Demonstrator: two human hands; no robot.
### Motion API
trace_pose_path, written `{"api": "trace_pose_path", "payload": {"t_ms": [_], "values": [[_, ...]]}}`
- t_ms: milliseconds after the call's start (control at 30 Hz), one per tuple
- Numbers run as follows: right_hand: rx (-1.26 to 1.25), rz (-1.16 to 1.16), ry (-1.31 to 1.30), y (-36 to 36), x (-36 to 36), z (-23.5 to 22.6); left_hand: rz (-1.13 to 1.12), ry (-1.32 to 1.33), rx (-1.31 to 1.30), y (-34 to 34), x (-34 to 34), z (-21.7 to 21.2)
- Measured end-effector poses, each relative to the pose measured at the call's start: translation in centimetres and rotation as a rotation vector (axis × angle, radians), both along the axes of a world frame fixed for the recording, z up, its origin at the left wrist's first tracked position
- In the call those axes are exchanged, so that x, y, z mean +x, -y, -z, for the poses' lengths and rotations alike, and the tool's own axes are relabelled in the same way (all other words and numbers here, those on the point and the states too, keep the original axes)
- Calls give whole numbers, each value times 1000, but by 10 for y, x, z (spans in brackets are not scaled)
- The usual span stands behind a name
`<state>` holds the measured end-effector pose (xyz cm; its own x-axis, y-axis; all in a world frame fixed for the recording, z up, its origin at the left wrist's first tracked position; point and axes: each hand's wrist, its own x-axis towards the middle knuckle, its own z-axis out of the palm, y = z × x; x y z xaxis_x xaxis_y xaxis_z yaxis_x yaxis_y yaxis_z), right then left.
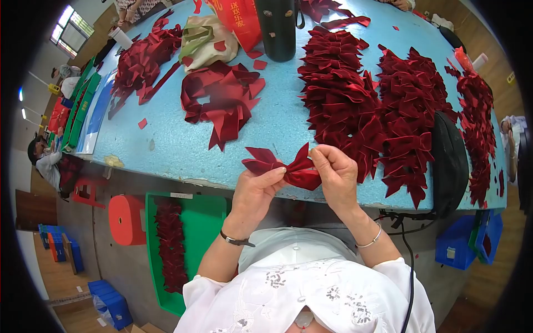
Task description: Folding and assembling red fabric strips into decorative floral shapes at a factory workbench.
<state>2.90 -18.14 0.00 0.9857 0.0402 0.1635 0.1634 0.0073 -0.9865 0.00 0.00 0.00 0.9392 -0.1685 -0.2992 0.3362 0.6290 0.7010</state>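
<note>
The person holds a dark red ribbon bow [288, 166] between both hands, just above the near edge of the light blue table [166, 144]. The left hand [256, 191] pinches the bow from below at its knot, thumb and fingers closed on the ribbon; the right hand [336, 175] grips the bow's right loop, fingertips clenched on the fabric. The bow's long axis runs left to right, its free left loop jutting past the left thumb, so both hands are on it and the knot sits between them. Just beyond the right hand lies a big heap of finished bows [366, 100], almost touching the knuckles. Farther left sit loose cut ribbon pieces [222, 100]; a dark cylindrical bottle [277, 30] stands at the far side. Below the table, a green tray [191, 222] holds more bows.
</note>
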Motion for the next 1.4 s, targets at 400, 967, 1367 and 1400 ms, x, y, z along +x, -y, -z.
{"api": "trace_pose_path", "payload": {"t_ms": [400, 967, 1367, 1400], "values": [[-165, -262, -51, -5, 4, -9, -132, 15, 61, 6, -12, -11], [215, -77, -247, -3, 21, -14, -274, 25, 145, -1, -5, -9], [271, -371, -316, -10, -13, -9, -421, 84, 75, 5, 0, -10], [327, -435, -414, -7, -12, -10, -429, 93, 86, 4, 0, -9]]}}
